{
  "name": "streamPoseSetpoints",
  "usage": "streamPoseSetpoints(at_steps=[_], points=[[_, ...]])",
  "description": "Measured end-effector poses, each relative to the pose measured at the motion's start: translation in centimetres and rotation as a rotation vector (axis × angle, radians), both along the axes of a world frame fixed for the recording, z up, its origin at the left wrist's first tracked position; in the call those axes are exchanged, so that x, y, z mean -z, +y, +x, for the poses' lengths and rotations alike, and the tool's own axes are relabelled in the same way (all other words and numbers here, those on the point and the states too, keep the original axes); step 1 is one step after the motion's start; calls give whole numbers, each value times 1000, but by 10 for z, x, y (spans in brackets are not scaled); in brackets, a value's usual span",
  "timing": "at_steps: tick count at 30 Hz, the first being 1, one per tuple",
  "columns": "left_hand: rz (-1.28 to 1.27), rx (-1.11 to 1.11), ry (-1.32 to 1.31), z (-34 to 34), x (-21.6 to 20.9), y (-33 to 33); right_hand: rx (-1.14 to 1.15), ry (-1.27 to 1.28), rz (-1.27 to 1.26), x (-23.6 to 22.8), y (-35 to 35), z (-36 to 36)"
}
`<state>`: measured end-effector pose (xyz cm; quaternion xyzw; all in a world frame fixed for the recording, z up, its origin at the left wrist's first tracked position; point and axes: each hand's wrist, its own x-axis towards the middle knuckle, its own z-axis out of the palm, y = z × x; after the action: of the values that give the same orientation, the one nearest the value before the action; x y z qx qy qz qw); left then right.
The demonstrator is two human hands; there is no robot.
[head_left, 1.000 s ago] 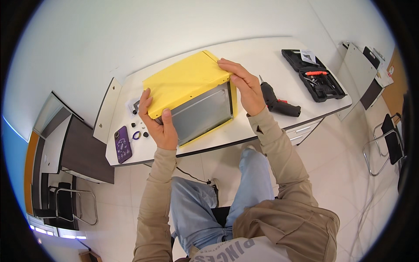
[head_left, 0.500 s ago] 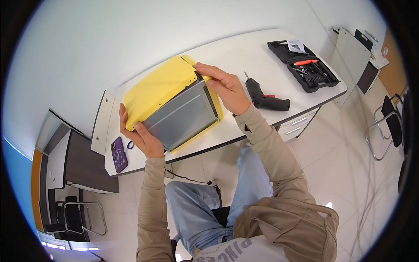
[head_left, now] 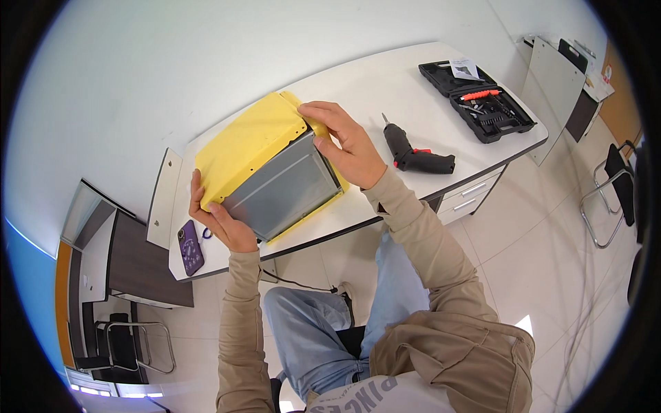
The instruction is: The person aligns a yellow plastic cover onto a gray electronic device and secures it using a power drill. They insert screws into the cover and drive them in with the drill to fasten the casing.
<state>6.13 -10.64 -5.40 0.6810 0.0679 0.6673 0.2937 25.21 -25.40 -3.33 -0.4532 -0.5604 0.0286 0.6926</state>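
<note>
Yellow box [head_left: 255, 148] with one grey side [head_left: 286, 187]

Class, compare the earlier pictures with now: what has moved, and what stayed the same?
The yellow-and-grey box has shifted left, away from the black screwdriver and closer to the purple phone. The left hand and right hand moved with it, still holding it. The black screwdriver and purple phone stayed put.
</note>
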Motion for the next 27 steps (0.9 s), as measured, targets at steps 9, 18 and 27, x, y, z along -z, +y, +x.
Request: streamPoseSetpoints(at_steps=[9, 18, 27], points=[[5, -7, 3, 1, 4, 3, 31, -2, 28, 0, -1, -2], [8, -15, -7, 3, 3, 3, 36, -34, 39, -2, -2, -1], [34, -25, -36, 4, 5, 6, 80, -38, 112, 0, 4, -3]])
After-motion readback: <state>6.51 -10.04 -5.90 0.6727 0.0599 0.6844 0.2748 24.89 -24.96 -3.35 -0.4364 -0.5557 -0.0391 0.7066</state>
